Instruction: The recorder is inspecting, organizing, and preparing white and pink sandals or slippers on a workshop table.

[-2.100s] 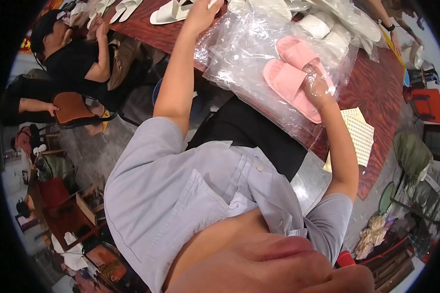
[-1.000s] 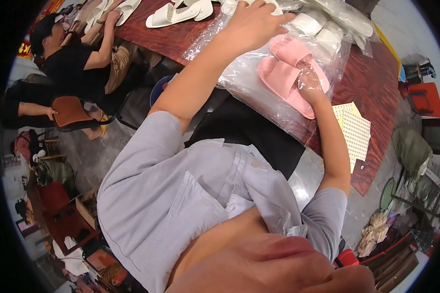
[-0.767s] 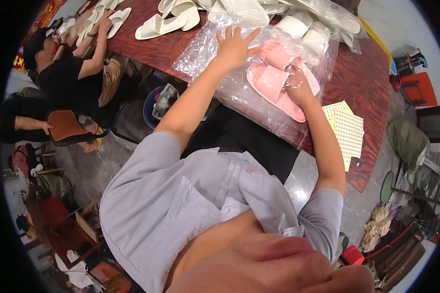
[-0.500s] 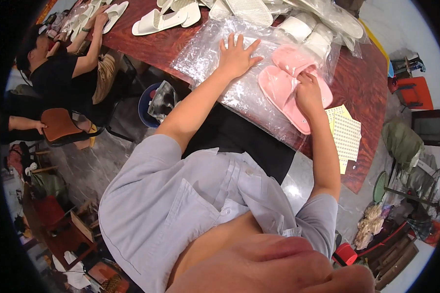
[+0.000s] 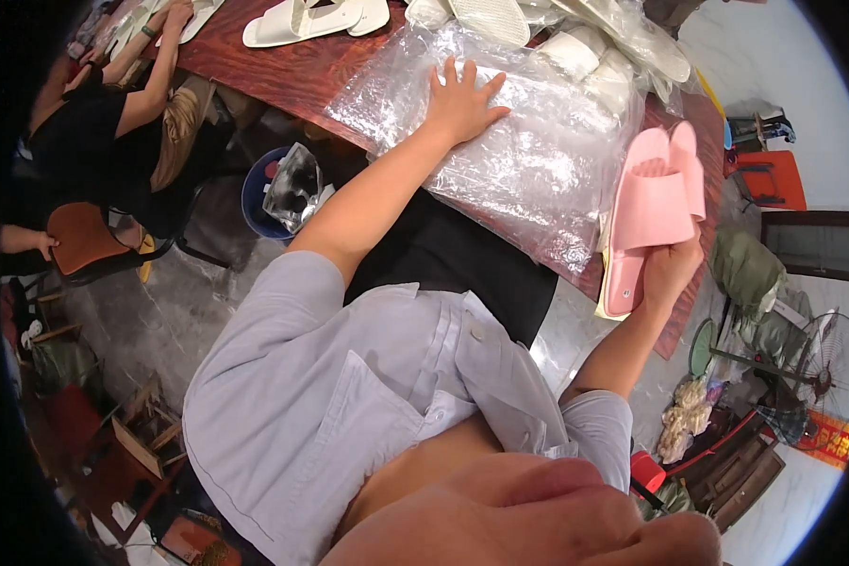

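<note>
Pink foam slippers, a stacked pair with ribbed insoles, now sit in the right hand, lifted off the clear crinkled plastic bags and held over the near right edge of the dark red wooden counter. Half a second earlier the pair lay flat on the plastic with that hand resting on top; now the soles stand nearly upright, toes pointing away from the person, and the right grip is closed around the heel end, fingers wrapped behind and thumb at the side. A pale yellowish sheet shows just behind the lower slipper, though what it is cannot be told.

Left hand keeps its place on the plastic bags, palm down, its grip spread wide with all fingers fanned and pressing the film flat against the counter. It holds nothing. The forearm reaches further up the picture than before, as the view has tipped.

White slippers lie at the far edge of the counter, and more white ones in plastic are heaped beyond the bags. A blue bucket stands on the floor by the counter's left side. Another person in a black top sits at the left.
</note>
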Available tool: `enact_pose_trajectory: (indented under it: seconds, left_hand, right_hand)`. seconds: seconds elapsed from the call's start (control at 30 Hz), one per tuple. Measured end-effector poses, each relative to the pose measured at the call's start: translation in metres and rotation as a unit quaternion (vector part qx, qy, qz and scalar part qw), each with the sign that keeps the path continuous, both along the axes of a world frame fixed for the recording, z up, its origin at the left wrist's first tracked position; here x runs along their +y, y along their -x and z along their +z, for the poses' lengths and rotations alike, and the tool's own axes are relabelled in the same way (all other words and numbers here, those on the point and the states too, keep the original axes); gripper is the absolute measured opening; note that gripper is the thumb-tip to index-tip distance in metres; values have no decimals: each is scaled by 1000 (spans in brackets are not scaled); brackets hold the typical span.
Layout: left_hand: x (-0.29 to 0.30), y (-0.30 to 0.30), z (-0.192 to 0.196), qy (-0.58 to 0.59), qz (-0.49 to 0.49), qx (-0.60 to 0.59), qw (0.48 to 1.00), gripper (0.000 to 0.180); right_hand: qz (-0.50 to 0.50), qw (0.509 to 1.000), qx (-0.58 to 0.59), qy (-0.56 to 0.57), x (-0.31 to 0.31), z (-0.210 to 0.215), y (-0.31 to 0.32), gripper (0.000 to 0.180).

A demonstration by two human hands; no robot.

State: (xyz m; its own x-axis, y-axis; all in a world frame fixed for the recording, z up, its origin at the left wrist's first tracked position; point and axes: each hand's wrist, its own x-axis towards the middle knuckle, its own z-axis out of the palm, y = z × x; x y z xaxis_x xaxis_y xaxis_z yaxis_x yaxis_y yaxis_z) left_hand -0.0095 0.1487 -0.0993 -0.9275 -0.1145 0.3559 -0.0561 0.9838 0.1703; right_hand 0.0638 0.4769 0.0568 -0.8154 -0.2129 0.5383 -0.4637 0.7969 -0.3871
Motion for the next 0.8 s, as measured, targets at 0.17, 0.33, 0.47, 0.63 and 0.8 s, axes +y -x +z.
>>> enact_pose_trajectory:
  seconds: [0.17, 0.33, 0.47, 0.63, 0.8]
  left_hand:
    - [6, -11, 30, -17, 4, 11, 1000, 60]
    - [0, 0, 0, 13, 3, -26, 1000, 57]
    - [-15, -7, 25, 60, 15, -95, 994, 57]
    - [-18, -12, 26, 64, 31, -40, 997, 58]
    - [-7, -2, 13, 50, 30, -2, 998, 58]
  right_hand:
    - [185, 949, -94, 237, -102, 33, -69, 33]
    - [555, 825, -54, 93, -230, 28, -92, 27]
    - [523, 828, -139, 145, -331, -18, -81, 22]
    - [400, 914, -5, 63, -377, -66, 4, 14]
    - [156, 965, 76, -196, -325, -72, 65, 15]
